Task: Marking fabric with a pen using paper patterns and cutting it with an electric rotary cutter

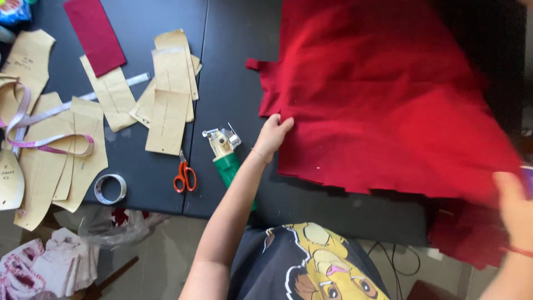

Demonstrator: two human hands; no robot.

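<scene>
Red fabric covers the bench's right half; left hand presses its left edge, fingers flat. Right hand, blurred, grips fabric at the near-right corner. Green cutter beside left wrist.

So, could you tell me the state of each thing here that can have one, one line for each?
red fabric: spread on the table, near edge lifted and blurred.
left hand: flat, pressing the fabric's left edge.
right hand: blurred, at the fabric's lifted corner; grip unclear.
scissors: closed, lying flat.
electric cutter: lying down, untouched.
tape roll: lying flat.
measuring tape: unrolled, looped over the paper patterns.
</scene>
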